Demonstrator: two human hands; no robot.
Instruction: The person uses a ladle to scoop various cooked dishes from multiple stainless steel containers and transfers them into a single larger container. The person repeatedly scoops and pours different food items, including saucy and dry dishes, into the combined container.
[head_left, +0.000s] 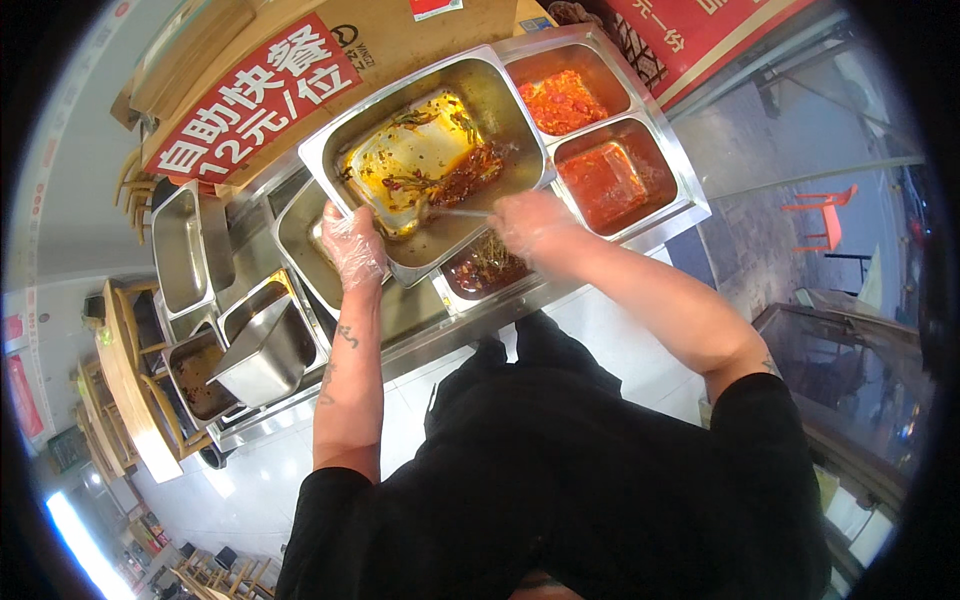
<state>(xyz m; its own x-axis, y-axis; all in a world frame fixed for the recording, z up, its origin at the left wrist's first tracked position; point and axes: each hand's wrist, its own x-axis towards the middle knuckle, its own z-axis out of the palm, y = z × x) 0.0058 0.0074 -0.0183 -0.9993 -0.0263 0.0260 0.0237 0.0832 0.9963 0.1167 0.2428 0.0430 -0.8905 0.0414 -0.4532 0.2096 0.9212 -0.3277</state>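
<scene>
My left hand (354, 244), in a clear plastic glove, grips the near left rim of a large steel food pan (517, 112), which is tilted over the serving counter. Yellow oil and dark red food remnants (469, 176) lie in that pan. My right hand (529, 225), also gloved and slightly blurred, is closed around the handle of a thin utensil (461, 214) whose far end reaches into the remnants; its exact kind is unclear. Just below the right hand, a smaller pan of dark food in red oil (487, 266) is partly hidden.
Pans of chopped red food (562, 101) and red sauce (604, 184) sit at the counter's right. On the left are an upright steel pan (180, 251), a tilted deep pan (262, 356) and a pan with brown residue (199, 379). A cardboard box (420, 37) stands behind.
</scene>
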